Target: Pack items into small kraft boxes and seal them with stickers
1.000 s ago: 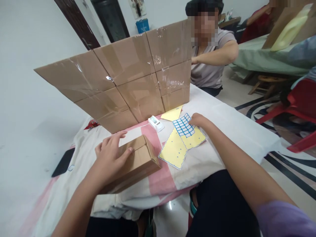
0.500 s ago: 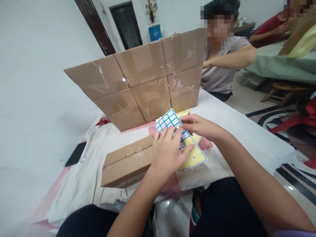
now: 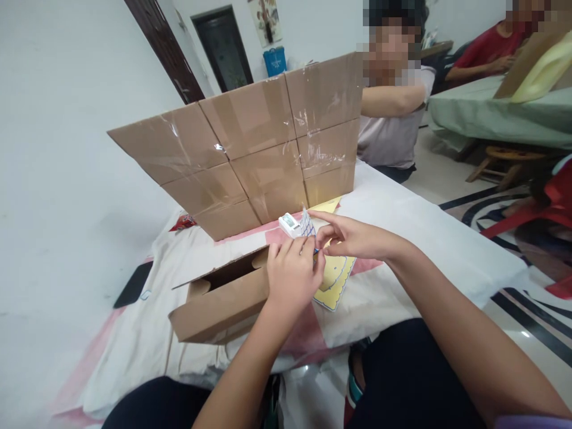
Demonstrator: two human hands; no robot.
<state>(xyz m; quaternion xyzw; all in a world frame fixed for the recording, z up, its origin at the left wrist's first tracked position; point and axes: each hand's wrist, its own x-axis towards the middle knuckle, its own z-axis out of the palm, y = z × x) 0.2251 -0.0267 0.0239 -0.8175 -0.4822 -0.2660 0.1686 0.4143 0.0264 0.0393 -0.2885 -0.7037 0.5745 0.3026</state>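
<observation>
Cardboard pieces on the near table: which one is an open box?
The small box by the left hand: its dark inside shows, while the large taped panel stands like a wall.

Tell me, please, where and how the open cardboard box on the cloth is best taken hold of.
Probably by the lower body of the box, below its spread top flaps, coming in at its left end. The flaps look thin and likely to bend; that end lies free, while the left hand hides the right end here.
</observation>
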